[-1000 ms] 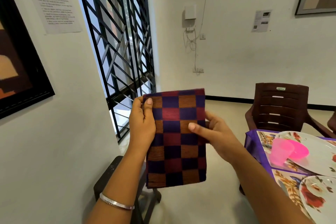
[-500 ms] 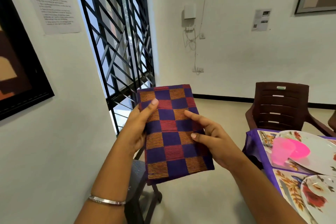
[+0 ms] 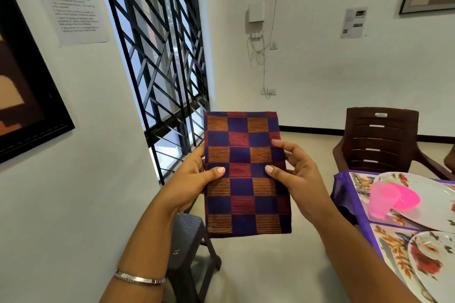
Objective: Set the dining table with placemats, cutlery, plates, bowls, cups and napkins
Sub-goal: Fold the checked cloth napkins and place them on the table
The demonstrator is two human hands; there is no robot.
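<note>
A person is holding a folded checked napkin (image 3: 246, 174) upright at the centre of the frame, well apart from the bench (image 3: 344, 194) that is showing at the lower right under a purple cloth. The step in hand looks to be the napkins: this one is folded into a tall rectangle and is not yet laid down. The next move is likely calling for a turn toward the lower right, carrying the cloth flat so the fold is not slipping open, and finding a bare spot beside a plate.

The left hand (image 3: 194, 177) is gripping the napkin's left edge, its thumb lying across the front of the cloth and its fingers going behind, where they are hidden. The right hand (image 3: 293, 174) is pinching the right edge, thumb on the front, one finger curling over the edge higher up. Both grips are clamped on the cloth.

On the bench, a pink cup (image 3: 380, 200) is lying on its side against what appears to be a pink bowl (image 3: 406, 198), both on a flowered plate (image 3: 430, 189); the blur there is making the two pink pieces hard to separate. A second flowered plate (image 3: 428, 261) is sitting at the lower right corner on a patterned placemat (image 3: 391, 251). A brown chair (image 3: 379, 140) is standing at the right edge.
</note>
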